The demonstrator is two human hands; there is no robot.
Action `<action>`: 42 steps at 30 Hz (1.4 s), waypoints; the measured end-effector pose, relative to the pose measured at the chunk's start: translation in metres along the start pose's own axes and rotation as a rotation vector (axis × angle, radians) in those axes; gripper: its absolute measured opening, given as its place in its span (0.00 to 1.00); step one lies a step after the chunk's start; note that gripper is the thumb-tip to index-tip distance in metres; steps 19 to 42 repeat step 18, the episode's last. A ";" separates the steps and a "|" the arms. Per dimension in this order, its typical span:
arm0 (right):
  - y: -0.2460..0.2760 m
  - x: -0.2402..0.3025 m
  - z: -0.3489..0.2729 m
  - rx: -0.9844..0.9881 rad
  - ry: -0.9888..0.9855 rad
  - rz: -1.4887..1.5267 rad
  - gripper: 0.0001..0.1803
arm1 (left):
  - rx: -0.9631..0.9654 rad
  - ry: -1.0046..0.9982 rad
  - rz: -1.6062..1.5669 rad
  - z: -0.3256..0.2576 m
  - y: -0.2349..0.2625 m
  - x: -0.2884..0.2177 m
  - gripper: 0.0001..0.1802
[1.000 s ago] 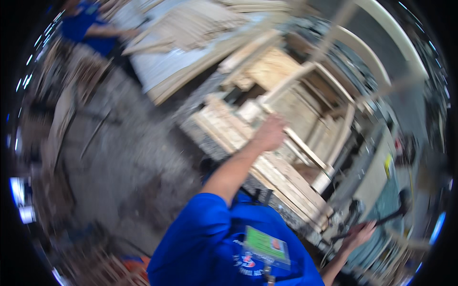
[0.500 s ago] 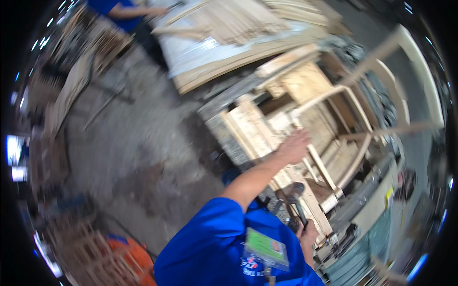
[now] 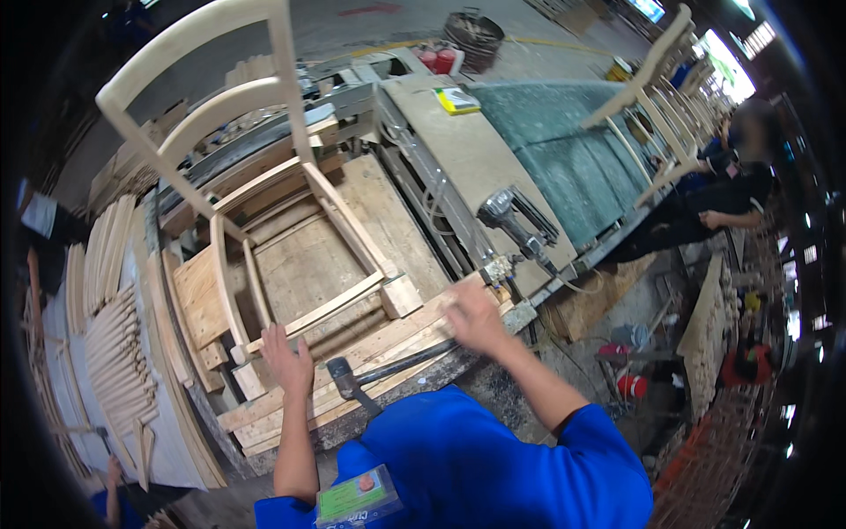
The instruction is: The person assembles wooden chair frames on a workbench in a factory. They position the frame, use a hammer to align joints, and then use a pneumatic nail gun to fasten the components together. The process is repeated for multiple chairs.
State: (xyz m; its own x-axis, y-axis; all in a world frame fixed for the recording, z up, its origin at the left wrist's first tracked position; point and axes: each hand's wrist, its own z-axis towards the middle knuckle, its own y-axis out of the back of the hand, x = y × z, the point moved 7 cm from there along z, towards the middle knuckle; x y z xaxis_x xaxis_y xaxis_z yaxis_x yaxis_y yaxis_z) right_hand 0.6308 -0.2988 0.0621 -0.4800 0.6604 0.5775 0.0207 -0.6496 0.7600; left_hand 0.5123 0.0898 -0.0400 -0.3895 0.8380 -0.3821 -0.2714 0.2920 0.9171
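Note:
A pale wooden chair frame (image 3: 231, 295) lies in a wooden jig on the workbench, its curved backrest reaching away to the far left. My left hand (image 3: 286, 361) is open, fingers stretched, at the near left corner of the frame's front rail. A hammer (image 3: 345, 379) with a dark head and black handle lies along the near wooden planks (image 3: 388, 355), between my hands. Close to the handle's right end is my right hand (image 3: 478, 317), above the planks. Motion smears its fingers, so their hold is unclear.
A nail gun (image 3: 515, 222) with a hose lies on the board to the right, near a yellow-and-white packet (image 3: 456, 100). Beyond is a green-covered surface (image 3: 551, 150) with another chair frame (image 3: 652, 123). Slats (image 3: 119, 353) are stacked at left. A person (image 3: 718, 216) stands at right.
My view has swung to the right. The hammer, in my right hand before, now lies on the planks. My left hand has shifted along to the frame's near left corner.

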 end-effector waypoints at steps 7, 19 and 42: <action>0.106 -0.185 0.090 -0.022 -0.421 -0.391 0.30 | 0.116 -0.013 -0.101 0.013 -0.010 -0.013 0.26; 0.016 -0.250 0.125 0.423 -0.359 -0.322 0.45 | 0.168 0.152 -0.627 0.002 -0.009 -0.083 0.22; 0.016 -0.250 0.125 0.423 -0.359 -0.322 0.45 | 0.168 0.152 -0.627 0.002 -0.009 -0.083 0.22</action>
